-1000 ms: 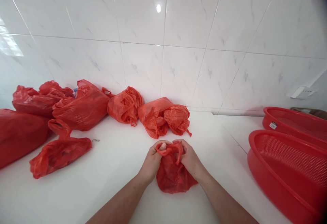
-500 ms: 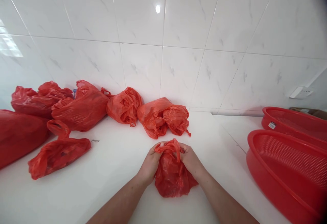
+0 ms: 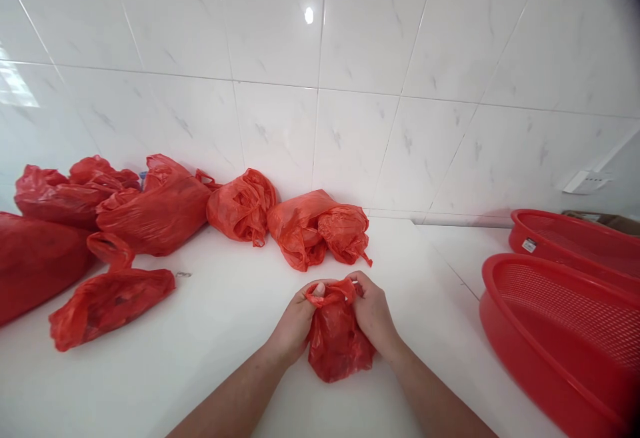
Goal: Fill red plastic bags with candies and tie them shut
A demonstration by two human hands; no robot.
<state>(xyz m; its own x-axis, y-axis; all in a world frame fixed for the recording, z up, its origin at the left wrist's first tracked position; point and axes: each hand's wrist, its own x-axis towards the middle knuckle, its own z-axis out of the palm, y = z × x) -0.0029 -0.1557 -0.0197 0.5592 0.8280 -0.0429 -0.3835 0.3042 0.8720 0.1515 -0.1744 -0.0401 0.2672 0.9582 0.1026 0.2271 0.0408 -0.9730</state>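
Note:
Between my hands is a small red plastic bag [image 3: 340, 348], its top gathered and its lower part hanging at the white table. My left hand [image 3: 296, 321] grips the bag's left upper edge, thumb pressed over the rim. On the other side, my right hand [image 3: 373, 311] pinches the top right of the bag, fingers curled round its handle. What the bag holds cannot be made out through the plastic. Just behind it lie two bunched red bags [image 3: 295, 225] [image 3: 345, 231] touching each other.
More red plastic bags [image 3: 155, 215] line the tiled wall to the left. A flatter red bag [image 3: 113, 305] with a looped handle lies at front left. Two red plastic baskets [image 3: 505, 291] [image 3: 520, 228] stand on the right. A white socket strip [image 3: 585, 182] is at the wall.
My right hand has shifted its grip up to the bag's top right edge, fingers now more curled. The loop that hung over the bag's front is drawn aside to the right.

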